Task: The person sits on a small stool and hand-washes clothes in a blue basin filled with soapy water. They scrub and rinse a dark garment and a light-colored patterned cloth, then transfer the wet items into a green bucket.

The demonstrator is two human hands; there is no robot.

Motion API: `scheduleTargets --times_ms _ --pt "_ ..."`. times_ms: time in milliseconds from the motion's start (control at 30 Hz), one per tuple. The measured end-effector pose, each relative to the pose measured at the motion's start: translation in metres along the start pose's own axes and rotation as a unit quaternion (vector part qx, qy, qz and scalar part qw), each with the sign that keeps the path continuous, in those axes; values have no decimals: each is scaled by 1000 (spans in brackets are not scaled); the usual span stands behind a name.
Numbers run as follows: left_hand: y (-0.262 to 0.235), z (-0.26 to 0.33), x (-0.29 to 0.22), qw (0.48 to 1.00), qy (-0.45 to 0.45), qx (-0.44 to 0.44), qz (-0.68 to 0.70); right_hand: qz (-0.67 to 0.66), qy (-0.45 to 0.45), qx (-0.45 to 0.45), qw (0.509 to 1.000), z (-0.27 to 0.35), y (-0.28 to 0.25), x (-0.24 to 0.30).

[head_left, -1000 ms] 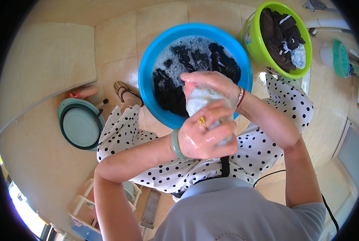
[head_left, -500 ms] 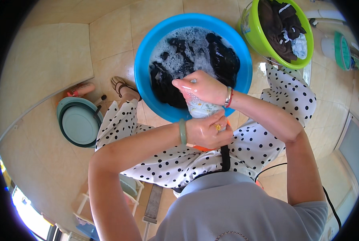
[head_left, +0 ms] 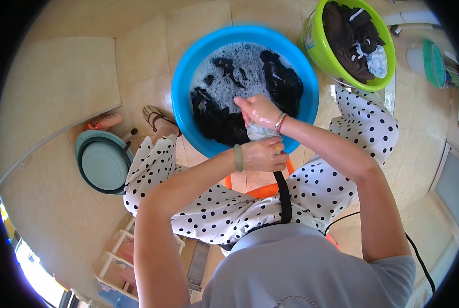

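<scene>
A wet, whitish printed cloth [head_left: 261,132] is bunched between my two hands over the near rim of a blue basin [head_left: 182,66]. My left hand [head_left: 264,154], with a green bangle at the wrist and a ring, is closed on the cloth's near end. My right hand [head_left: 260,111], wearing a silver bracelet and a red string, grips its far end, thumb pointing left. Most of the cloth is hidden by my fingers. Dark wet clothes [head_left: 220,120] lie in foamy water [head_left: 247,61] inside the basin.
A lime-green bucket [head_left: 319,38] holding dark clothes and a pale cloth stands at the far right. Left of my foot is a grey-green folding basin [head_left: 105,165]. A white rack [head_left: 117,251] is at the lower left. An orange stool [head_left: 264,191] shows between my legs.
Both hands have drawn closer together, and less of the cloth shows between them. My left hand has shifted slightly nearer the basin's rim. The cloth stays in both hands.
</scene>
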State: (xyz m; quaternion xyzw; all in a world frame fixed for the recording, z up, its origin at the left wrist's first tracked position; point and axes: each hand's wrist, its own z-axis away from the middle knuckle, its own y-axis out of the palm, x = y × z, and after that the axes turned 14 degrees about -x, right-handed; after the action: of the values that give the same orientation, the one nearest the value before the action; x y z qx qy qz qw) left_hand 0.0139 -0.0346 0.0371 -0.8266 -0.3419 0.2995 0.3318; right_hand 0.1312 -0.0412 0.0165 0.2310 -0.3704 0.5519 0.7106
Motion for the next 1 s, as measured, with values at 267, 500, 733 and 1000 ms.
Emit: scheduleTargets --times_ms 267,500,733,1000 --pt "-66 26 57 374 -764 -475 224 -362 -26 -148 920 -10 -61 31" --pt "-76 13 75 171 -623 -458 611 -123 -245 -111 955 12 -95 63" --pt "-82 -92 92 419 -659 -407 473 -61 -326 -249 910 27 -163 74" --pt "-6 -199 163 577 -607 -335 432 -176 -353 -479 784 30 -286 62"
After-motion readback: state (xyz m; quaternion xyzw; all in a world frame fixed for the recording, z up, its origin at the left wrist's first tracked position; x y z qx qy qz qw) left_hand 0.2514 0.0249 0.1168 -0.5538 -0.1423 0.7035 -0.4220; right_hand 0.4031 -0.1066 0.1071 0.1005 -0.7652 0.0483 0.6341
